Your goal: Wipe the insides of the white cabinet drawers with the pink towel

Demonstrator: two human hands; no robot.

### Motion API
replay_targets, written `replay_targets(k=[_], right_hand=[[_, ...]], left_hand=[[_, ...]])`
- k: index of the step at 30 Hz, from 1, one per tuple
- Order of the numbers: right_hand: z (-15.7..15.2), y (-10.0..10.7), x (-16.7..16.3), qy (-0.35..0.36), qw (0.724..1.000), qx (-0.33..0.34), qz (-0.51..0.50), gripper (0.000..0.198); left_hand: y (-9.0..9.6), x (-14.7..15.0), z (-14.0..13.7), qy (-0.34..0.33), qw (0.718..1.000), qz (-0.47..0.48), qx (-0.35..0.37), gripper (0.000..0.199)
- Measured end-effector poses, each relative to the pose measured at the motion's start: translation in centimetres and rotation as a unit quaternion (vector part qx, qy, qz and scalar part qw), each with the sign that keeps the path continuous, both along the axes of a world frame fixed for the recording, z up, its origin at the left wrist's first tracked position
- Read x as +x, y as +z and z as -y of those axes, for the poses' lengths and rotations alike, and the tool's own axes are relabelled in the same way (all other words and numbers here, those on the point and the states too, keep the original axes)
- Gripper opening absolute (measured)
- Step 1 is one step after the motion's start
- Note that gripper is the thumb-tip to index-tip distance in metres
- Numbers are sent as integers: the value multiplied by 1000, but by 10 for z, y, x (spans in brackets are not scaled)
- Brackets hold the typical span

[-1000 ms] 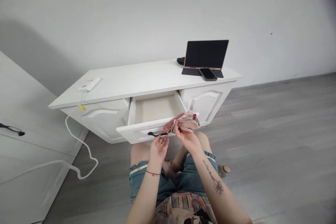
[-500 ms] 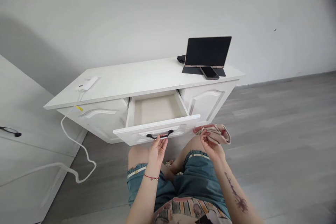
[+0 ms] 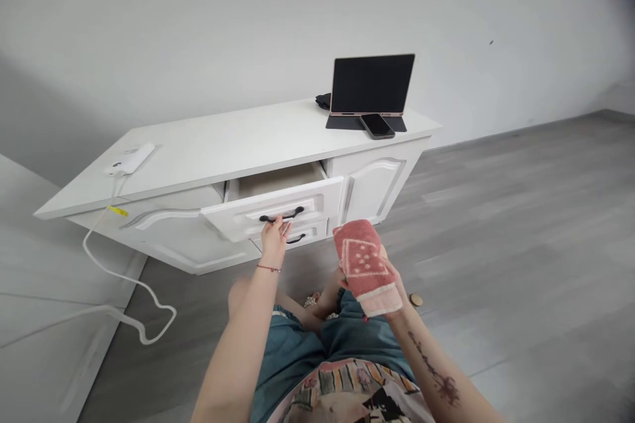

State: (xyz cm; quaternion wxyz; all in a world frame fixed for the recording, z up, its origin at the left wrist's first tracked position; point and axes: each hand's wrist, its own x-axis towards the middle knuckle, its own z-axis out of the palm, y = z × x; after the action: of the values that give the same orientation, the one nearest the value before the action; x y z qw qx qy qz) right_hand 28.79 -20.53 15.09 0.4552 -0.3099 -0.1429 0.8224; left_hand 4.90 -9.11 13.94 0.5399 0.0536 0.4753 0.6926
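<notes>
My left hand (image 3: 274,239) has its fingers curled at the black drawer handle (image 3: 294,213), in the middle of the white upper drawer (image 3: 317,198). The drawer stands partly pulled out, and a strip of its pale inside shows behind the front. Over my lap, my right hand (image 3: 389,271) grips a folded towel (image 3: 360,258), red and pink with a pale dotted pattern. The towel hides most of the fingers of that hand. A lower drawer with its own black handle (image 3: 296,238) is shut beneath.
On the white cabinet top (image 3: 223,139) are a propped-up tablet (image 3: 372,84), a phone (image 3: 377,126), a black item (image 3: 323,101) and a white power strip (image 3: 129,160). Its white cable (image 3: 143,287) hangs down at the left. A small round tan object (image 3: 415,299) lies on the floor.
My left hand has moved with the drawer toward the cabinet, so less of its inside shows. The towel has turned its red face up, nearer my lap. The view has shifted right.
</notes>
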Motion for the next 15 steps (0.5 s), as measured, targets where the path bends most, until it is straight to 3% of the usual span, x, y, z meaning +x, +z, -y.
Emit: replay_targets(k=[5, 11, 15], right_hand=[[17, 7, -13, 55, 995, -47, -69, 48], [51, -29, -21, 121, 990, -45, -60, 38], [65, -40, -24, 130, 989, -46, -55, 26]], left_hand=[[8, -10, -44, -14, 1000, -16, -19, 24], [17, -20, -88, -15, 998, -25, -48, 23], [23, -19, -88, -35, 997, -34, -60, 20]])
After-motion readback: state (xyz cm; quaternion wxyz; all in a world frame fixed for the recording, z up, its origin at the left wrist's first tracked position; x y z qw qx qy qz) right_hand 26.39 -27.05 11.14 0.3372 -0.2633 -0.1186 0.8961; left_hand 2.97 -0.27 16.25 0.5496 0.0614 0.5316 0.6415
